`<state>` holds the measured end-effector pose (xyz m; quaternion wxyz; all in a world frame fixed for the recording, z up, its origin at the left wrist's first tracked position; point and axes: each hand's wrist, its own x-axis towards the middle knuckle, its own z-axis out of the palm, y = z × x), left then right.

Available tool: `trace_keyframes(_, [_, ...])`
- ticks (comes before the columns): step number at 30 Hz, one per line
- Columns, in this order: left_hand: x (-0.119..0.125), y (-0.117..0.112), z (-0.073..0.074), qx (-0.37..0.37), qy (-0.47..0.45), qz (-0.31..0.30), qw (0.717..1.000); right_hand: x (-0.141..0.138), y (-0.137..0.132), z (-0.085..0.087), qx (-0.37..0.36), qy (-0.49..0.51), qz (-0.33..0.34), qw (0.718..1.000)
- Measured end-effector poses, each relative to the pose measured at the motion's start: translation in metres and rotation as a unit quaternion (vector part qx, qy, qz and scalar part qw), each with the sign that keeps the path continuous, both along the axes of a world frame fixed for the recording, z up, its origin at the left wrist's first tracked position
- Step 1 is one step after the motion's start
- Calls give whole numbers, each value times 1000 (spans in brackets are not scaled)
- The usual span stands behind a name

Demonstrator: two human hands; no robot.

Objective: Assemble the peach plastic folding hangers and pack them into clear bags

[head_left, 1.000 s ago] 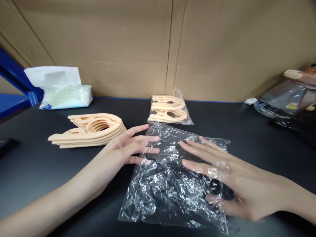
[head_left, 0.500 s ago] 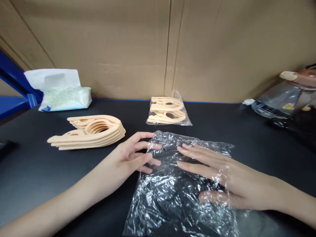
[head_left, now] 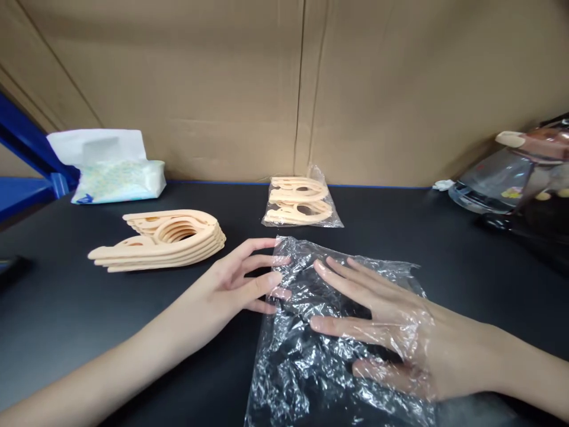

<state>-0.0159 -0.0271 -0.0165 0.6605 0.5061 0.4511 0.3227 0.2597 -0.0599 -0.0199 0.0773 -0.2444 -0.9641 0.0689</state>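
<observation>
A crinkled clear plastic bag (head_left: 306,379) lies on the black table in front of me. My left hand (head_left: 240,276) is at the bag's left edge, its thumb on top of the film and some fingertips showing through it, so the edge sits between them. Through the film I see my right hand (head_left: 391,332), spread flat with fingers apart; it appears to be inside the bag. Left of the bag is a stack of several beige folding hangers (head_left: 164,249), just beyond my left wrist. Behind the bag lies a clear packet of similar beige hangers (head_left: 300,204).
A soft pack of tissues (head_left: 118,178) stands at the back left by a blue metal frame (head_left: 26,172). At the far right is a clear jug-like container (head_left: 493,178) with a brownish top. A dark object (head_left: 11,267) is at the left edge. Cardboard (head_left: 200,89) walls the back.
My right hand has turned slightly, its fingers spreading wider under the film. The bag's near left part has shifted right. My left hand stays nearly in place.
</observation>
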Motion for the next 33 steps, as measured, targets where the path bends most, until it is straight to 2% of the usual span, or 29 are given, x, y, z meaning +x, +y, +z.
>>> trace_keyframes(10, [-5, 6, -1, 16, -7, -15, 1000, -5, 3, 7, 6, -25, 32, 999])
trace_keyframes(18, [-1, 7, 1, 43, 30, 18, 998, -4, 4, 3, 21, -1, 14, 1000])
trace_keyframes(23, [-4, 10, -3, 80, 63, 34, 994, -1, 6, 9, -17, -6, -5, 1000])
trace_keyframes(27, [-8, 14, -5, 126, 111, 54, 984, 12, 17, 17, -93, 28, -36, 995])
trace_keyframes(29, [-10, 13, -5, 164, 164, 45, 972, 22, 24, 21, -125, 58, -64, 988])
trace_keyframes(30, [-12, 12, -4, 201, 207, 39, 957, 27, 28, 24, -135, 73, -80, 985])
trace_keyframes(31, [-13, 10, -3, 251, 260, 34, 932, 33, 30, 27, -139, 88, -98, 981])
trace_keyframes(33, [-16, 6, 0, 371, 376, 30, 849, 42, 33, 34, -131, 115, -131, 976])
